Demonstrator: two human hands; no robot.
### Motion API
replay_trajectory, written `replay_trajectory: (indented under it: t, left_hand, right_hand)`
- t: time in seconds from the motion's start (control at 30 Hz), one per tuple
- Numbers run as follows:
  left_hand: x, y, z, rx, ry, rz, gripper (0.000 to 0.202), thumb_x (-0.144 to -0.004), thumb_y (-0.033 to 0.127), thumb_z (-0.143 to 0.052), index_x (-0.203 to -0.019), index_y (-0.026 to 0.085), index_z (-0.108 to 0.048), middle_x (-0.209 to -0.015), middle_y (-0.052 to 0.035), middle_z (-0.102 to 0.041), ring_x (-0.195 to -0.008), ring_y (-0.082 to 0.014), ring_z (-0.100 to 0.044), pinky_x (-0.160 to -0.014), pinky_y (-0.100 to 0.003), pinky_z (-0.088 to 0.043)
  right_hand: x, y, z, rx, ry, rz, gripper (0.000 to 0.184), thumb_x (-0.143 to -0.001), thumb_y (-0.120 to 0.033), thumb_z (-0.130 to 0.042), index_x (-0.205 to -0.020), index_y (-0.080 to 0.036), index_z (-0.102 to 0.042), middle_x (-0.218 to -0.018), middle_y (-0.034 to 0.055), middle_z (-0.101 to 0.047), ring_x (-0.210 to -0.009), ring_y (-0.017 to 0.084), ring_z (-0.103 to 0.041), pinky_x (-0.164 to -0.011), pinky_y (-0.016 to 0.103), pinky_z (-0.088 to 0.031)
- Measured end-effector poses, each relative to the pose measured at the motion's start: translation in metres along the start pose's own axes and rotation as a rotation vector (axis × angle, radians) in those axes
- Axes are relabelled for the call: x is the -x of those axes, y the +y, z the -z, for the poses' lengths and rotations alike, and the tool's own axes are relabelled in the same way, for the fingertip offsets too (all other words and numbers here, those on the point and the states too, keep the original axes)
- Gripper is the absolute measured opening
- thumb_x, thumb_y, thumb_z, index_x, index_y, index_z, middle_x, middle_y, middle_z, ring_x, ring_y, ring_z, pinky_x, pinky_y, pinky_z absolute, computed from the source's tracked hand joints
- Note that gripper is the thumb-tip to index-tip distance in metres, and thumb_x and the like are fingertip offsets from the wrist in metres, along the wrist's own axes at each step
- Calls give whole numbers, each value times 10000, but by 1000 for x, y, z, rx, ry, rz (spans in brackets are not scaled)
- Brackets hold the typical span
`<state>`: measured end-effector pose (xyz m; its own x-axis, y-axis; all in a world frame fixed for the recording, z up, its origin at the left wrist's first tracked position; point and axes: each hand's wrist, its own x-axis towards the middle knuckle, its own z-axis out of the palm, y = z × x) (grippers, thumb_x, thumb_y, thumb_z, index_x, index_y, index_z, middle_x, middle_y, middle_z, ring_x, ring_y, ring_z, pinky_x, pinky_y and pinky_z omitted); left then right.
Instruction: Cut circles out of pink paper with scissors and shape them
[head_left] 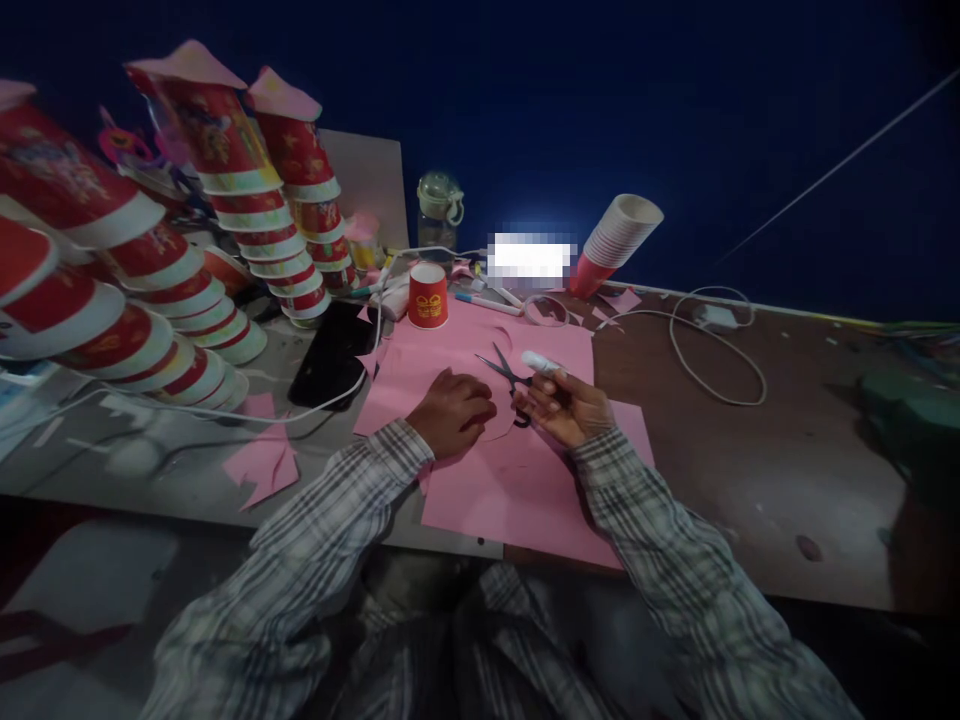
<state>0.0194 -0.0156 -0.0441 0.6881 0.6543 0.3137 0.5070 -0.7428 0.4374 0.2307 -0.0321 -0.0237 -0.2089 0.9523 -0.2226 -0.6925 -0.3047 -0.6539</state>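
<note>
My left hand (454,410) rests with curled fingers on a pink paper sheet (517,480) and pinches a cut rounded piece of pink paper (499,420). My right hand (564,405) is closed round a white marker or glue stick (540,362) that pokes out above the fingers. Small dark scissors (506,372) lie open on the pink paper between the two hands, their handle right by the right hand's fingers. A single red paper cup (427,295) stands upright just beyond the paper.
Tall leaning stacks of red and white paper cups (225,190) fill the left side. A black phone (334,355), a white cable (712,350), a tilted cup stack (619,240), a jar (439,210), pens and pink scraps (262,465) lie around.
</note>
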Motion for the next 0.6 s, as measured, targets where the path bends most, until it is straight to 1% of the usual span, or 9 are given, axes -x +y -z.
replay_trajectory:
  t: [0.07, 0.13, 0.23, 0.33, 0.37, 0.43, 0.5, 0.53, 0.6]
  left_hand:
    - [1, 0, -1, -29, -17, -4, 225, -808, 207, -560, -978, 203, -708, -1168, -100, -642, -1109, -257, -538, -997, -482, -342]
    - [1, -1, -1, -48, -30, -15, 223, -811, 234, -587, -996, 211, -708, -1182, -101, -628, -1121, -267, -517, -999, -485, -335]
    - [1, -2, -2, -65, -38, -30, 243, -798, 288, -641, -1020, 214, -707, -1207, -108, -611, -1156, -292, -481, -1009, -500, -328]
    - [1, -3, -4, -86, -29, -41, 228, -830, 316, -616, -1013, 216, -708, -1212, -110, -609, -1152, -294, -473, -1002, -503, -334]
    - [2, -3, -5, -94, -27, -44, 219, -845, 312, -596, -1009, 220, -709, -1210, -106, -610, -1145, -290, -475, -998, -503, -336]
    - [2, -3, -7, -105, -22, -46, 215, -865, 302, -564, -1011, 231, -706, -1211, -98, -609, -1141, -284, -475, -998, -506, -333]
    - [3, -3, -8, -107, -13, -48, 223, -869, 295, -553, -1024, 234, -702, -1215, -97, -603, -1148, -286, -468, -1000, -513, -327]
    - [3, -3, -8, -105, -9, -50, 228, -871, 293, -550, -1030, 232, -700, -1216, -100, -600, -1150, -286, -466, -1000, -514, -327]
    - [3, -4, -8, -103, -9, -53, 234, -878, 282, -537, -1040, 228, -698, -1212, -106, -597, -1145, -281, -468, -993, -507, -334]
  right_hand:
    - [-2, 1, 1, 16, 30, -12, 105, -734, -202, -666, -830, -195, -623, -570, -84, -499, -419, 44, -349, -829, 370, -570]
    - [-2, 1, 2, 33, 61, 25, 102, -734, -199, -664, -823, -193, -616, -565, -83, -505, -418, 48, -360, -837, 383, -569]
    - [-2, -2, 0, 89, 78, 99, 139, -719, -205, -685, -835, -200, -608, -583, -80, -549, -433, 48, -412, -868, 382, -560]
    - [0, -1, -3, 179, 83, 156, 192, -694, -207, -721, -843, -207, -599, -589, -79, -585, -449, 47, -461, -879, 364, -554]
    - [1, 0, -4, 213, 85, 178, 207, -688, -211, -730, -846, -208, -597, -583, -79, -587, -448, 47, -466, -853, 349, -560]
    - [1, 2, -4, 296, 94, 235, 233, -679, -229, -746, -854, -207, -594, -582, -69, -592, -448, 51, -471, -711, 292, -571]
    - [-2, 5, 0, 390, 107, 305, 253, -671, -249, -759, -860, -204, -596, -609, -52, -602, -466, 59, -481, -532, 224, -511]
    - [-4, 5, 3, 437, 113, 340, 256, -670, -254, -763, -862, -202, -601, -622, -46, -604, -476, 63, -487, -473, 203, -467]
    - [-9, 5, 11, 526, 125, 400, 246, -680, -257, -761, -869, -198, -615, -624, -46, -597, -486, 66, -494, -432, 189, -420]
